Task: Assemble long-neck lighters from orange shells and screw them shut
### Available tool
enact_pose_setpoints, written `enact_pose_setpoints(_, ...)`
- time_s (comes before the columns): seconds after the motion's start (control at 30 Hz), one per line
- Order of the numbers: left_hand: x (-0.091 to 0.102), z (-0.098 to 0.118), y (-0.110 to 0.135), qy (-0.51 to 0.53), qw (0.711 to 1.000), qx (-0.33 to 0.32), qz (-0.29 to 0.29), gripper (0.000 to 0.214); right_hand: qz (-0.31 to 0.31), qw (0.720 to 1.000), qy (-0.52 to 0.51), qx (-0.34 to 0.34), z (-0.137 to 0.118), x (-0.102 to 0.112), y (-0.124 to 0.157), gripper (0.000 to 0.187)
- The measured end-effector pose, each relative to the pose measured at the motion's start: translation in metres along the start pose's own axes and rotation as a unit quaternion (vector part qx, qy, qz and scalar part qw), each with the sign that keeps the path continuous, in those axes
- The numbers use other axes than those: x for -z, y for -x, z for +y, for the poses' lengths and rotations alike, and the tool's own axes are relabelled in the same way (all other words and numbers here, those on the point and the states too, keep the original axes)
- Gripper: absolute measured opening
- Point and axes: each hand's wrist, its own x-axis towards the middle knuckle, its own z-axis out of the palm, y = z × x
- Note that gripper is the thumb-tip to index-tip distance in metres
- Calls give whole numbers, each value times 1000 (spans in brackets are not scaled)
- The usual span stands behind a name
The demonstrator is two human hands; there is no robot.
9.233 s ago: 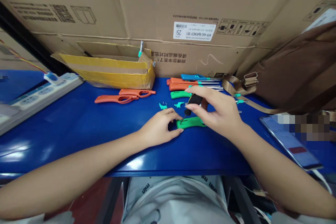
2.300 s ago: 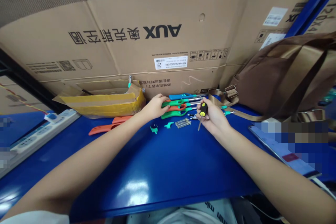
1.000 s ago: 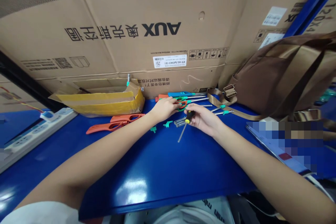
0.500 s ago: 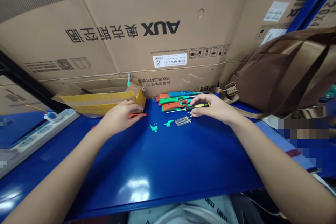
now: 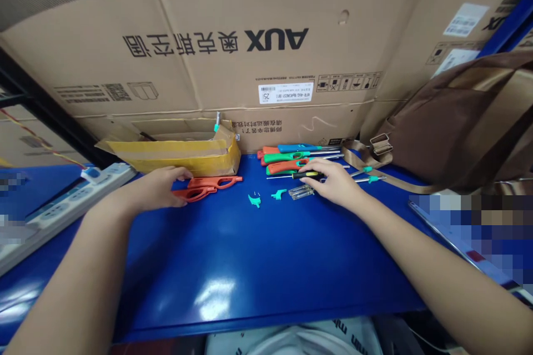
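My left hand (image 5: pixel 160 188) is closed on the near end of an orange lighter shell (image 5: pixel 195 194) at the front of the box. Another orange lighter shell (image 5: pixel 225 181) lies just behind it. My right hand (image 5: pixel 333 180) has its thumb and fingers around the black-and-yellow handle of a screwdriver (image 5: pixel 300 176), whose thin shaft points left. Clear plastic lighter tanks (image 5: pixel 300 193) sit below these fingers. Between the hands lie two green triggers, one at left (image 5: pixel 255 200) and one at right (image 5: pixel 278 194), with tiny pins beside the left one.
Behind the screwdriver is a pile of orange, green and blue long lighters (image 5: pixel 291 156). Metal lighter tubes with green ends (image 5: pixel 372 179) lie right of my hand. A yellow-taped cardboard box (image 5: pixel 175 158), a power strip (image 5: pixel 62 208) and a brown bag (image 5: pixel 449 122) surround the blue table (image 5: pixel 266 266).
My left hand has drawn back to the left, uncovering the orange shells. My right hand has closed around the screwdriver handle, which has shifted slightly left. The camera view has turned a little left.
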Motion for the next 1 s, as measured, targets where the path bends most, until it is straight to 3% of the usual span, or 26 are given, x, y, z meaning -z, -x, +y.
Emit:
enact_pose_setpoints(0.13, -5, -10, -2, 0, 999, 33, -20, 66, -20, 998, 61, 3, 8, -19, -3, 15)
enact_pose_setpoints(0.27, -6, -10, -6, 18, 998, 32, -48, 49, -44, 996, 72, 12, 11, -29, -4, 15)
enact_pose_setpoints(0.43, 0, -5, -3, 30, 993, 46, -103, 25, -39, 995, 89, 15, 8, -27, -1, 17)
enact_pose_setpoints(0.67, 2, -8, 11, 47, 979, 53, -194, 27, -46, 993, 103, 24, 3, -24, 4, 20)
enact_pose_setpoints(0.77, 1, 14, 20, 85, 961, -16, -262, 23, -42, 994, 90, 41, -3, -23, 5, 20)
enact_pose_setpoints(0.87, -5, 56, 33, 87, 948, -109, -286, 16, -65, 993, 58, 84, -20, -16, 8, 18)
enact_pose_setpoints(1.0, -23, 115, 48, 68, 944, -233, -223, 10, -193, 974, 1, 116, -56, 4, 18, 21)
